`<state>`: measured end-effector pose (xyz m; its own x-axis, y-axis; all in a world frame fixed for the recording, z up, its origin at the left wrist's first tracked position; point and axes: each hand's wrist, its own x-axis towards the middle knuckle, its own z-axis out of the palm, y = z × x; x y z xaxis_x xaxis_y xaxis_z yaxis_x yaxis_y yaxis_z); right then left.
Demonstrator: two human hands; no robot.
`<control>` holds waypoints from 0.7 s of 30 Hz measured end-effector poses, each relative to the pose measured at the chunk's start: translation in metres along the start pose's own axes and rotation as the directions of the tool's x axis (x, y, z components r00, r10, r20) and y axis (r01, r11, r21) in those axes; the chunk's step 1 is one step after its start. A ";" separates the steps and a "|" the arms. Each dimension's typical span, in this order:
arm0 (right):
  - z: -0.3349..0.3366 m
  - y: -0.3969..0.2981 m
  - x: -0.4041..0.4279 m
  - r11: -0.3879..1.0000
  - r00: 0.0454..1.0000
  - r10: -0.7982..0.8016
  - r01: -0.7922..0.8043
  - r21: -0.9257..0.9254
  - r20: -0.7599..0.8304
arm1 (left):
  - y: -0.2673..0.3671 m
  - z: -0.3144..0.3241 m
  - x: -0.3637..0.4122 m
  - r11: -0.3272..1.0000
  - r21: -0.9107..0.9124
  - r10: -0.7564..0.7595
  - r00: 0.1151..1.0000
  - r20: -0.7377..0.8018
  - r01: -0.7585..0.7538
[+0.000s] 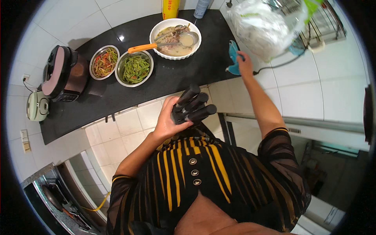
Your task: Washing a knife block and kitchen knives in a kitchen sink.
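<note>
My left hand (169,121) is closed around a group of black cylindrical handles (194,102), held upright in front of my body, past the counter's front edge; what they belong to is hidden. At the counter's right end my right hand (245,63) touches a teal object (234,58), perhaps a cloth or plastic piece; whether the fingers grip it cannot be told. A white fluted bowl (175,55) holds meat in broth, with an orange-handled ladle (143,48) resting across it. Left of it stand a metal bowl of green beans (135,70) and a metal bowl of mixed vegetables (105,62).
A pressure cooker (66,75) and a small green appliance (38,106) stand on the left of the black counter (117,100). A yellow container (170,9) and a spray can (201,8) are at the back. Plastic bags (261,29) hang near a wire rack (332,20) at the right.
</note>
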<state>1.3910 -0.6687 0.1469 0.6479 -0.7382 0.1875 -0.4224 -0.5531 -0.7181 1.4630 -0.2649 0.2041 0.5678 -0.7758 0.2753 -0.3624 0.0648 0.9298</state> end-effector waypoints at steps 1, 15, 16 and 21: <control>0.020 0.001 0.009 0.990 0.997 -0.072 0.076 -0.118 0.039 | -0.004 -0.002 0.003 1.000 -0.014 -0.015 1.000 -0.022 0.014; 0.189 0.128 0.271 0.739 0.966 -0.234 0.251 -0.625 0.112 | -0.063 -0.017 0.046 0.933 0.061 -0.336 0.919 -0.206 0.354; 0.194 0.134 0.290 0.734 0.965 -0.229 0.256 -0.629 0.125 | -0.069 -0.015 0.043 0.922 0.032 -0.367 0.898 -0.241 0.385; 0.224 0.142 0.378 0.711 0.926 -0.307 0.377 -0.593 0.220 | -0.074 -0.011 0.033 0.837 -0.022 -0.529 0.796 -0.293 0.547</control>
<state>1.7174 -0.9400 -0.0342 0.8692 -0.4285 0.2467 -0.4321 -0.9008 -0.0425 1.5167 -0.2880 0.1473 0.8605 -0.4682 -0.2010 0.0241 -0.3565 0.9340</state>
